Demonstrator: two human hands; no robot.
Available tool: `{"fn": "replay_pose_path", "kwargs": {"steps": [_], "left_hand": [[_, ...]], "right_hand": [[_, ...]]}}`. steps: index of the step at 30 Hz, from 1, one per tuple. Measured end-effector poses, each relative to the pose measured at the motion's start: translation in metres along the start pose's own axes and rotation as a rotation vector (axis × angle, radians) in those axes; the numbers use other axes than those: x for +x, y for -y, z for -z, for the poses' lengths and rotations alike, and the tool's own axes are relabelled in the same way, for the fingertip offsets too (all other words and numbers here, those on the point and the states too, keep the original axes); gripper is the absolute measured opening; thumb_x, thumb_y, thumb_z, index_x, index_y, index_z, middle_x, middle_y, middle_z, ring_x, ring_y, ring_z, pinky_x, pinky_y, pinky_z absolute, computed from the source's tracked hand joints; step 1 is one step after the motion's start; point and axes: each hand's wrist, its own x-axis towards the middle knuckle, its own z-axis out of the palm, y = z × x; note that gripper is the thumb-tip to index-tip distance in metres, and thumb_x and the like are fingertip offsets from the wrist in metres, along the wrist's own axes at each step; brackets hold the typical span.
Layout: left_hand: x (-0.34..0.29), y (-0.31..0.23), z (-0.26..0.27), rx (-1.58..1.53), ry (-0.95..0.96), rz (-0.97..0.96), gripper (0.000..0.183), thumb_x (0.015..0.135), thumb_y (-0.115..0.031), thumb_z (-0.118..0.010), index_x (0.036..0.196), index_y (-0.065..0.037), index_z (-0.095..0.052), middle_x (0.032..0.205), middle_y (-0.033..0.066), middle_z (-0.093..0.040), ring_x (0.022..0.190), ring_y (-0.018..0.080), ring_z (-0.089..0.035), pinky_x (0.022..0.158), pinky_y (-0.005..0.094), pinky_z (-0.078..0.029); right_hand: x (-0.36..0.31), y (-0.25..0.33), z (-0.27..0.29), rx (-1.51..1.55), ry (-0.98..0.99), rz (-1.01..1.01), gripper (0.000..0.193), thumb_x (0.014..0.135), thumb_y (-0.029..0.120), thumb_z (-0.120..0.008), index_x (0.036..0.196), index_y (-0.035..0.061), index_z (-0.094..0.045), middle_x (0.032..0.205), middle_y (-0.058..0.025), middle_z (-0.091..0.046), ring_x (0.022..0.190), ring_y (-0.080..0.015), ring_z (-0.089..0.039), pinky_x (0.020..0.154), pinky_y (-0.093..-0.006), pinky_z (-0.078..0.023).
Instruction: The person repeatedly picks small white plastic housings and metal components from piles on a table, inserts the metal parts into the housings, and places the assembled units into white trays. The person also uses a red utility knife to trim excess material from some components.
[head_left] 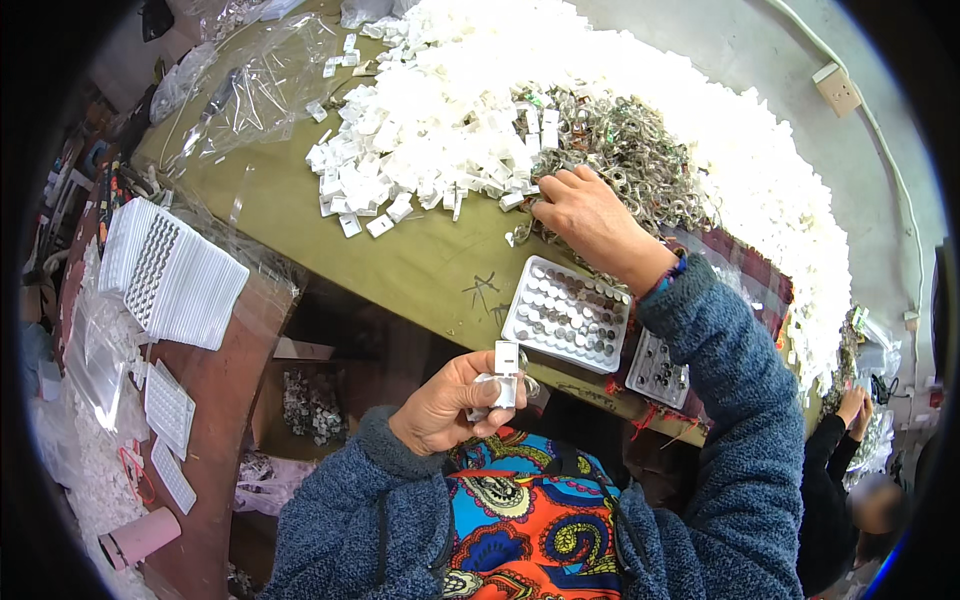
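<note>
White plastic piece (507,358) is sitting pinched in the left hand (450,402), long axis pointing forward, while the right hand (592,217) is resting forward-right at the metal-parts heap (635,150), grip unclear.

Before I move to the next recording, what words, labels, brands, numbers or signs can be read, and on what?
Green tabletop, left of the white tray: a dark handwritten mark, not transcribed.
Tabletop's near edge, below the tray: small dark marks, too small to read.
White plastic piece in the left hand: no lettering I can make out.
</note>
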Motion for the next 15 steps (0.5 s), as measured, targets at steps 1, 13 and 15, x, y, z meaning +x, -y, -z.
{"fn": "replay_pose_path", "kwargs": {"steps": [1,13,15], "left_hand": [[0.000,0.000,0.000,0.010,0.012,-0.009,0.033,0.091,-0.020,-0.073,0.114,0.001,-0.061,0.097,0.0106,-0.066,0.069,0.0110,-0.060,0.049,0.0206,-0.047],[-0.008,-0.007,-0.021,0.049,-0.206,-0.236,0.031,0.098,-0.020,-0.063,0.121,-0.001,-0.057,0.121,0.0183,-0.063,0.080,0.0108,-0.062,0.051,0.0185,-0.051],[-0.012,-0.005,-0.024,0.036,-0.249,-0.225,0.035,0.100,-0.021,-0.060,0.128,-0.001,-0.054,0.132,0.0199,-0.060,0.084,0.0102,-0.066,0.050,0.0168,-0.050]], "right_hand": [[0.001,-0.001,-0.002,0.008,0.002,-0.014,0.005,0.078,0.006,-0.062,0.082,0.0086,-0.064,0.086,-0.0050,-0.056,0.091,-0.0214,-0.057,0.082,-0.0346,-0.043],[-0.024,0.043,0.063,0.552,-0.063,-0.200,0.021,0.083,-0.003,-0.062,0.104,-0.0013,-0.062,0.093,-0.0161,-0.062,0.081,-0.0361,-0.065,0.071,-0.0423,-0.053],[-0.036,0.068,0.081,0.564,-0.075,-0.106,0.022,0.081,-0.004,-0.060,0.102,-0.0003,-0.061,0.096,-0.0153,-0.061,0.082,-0.0354,-0.065,0.069,-0.0396,-0.054]]}}
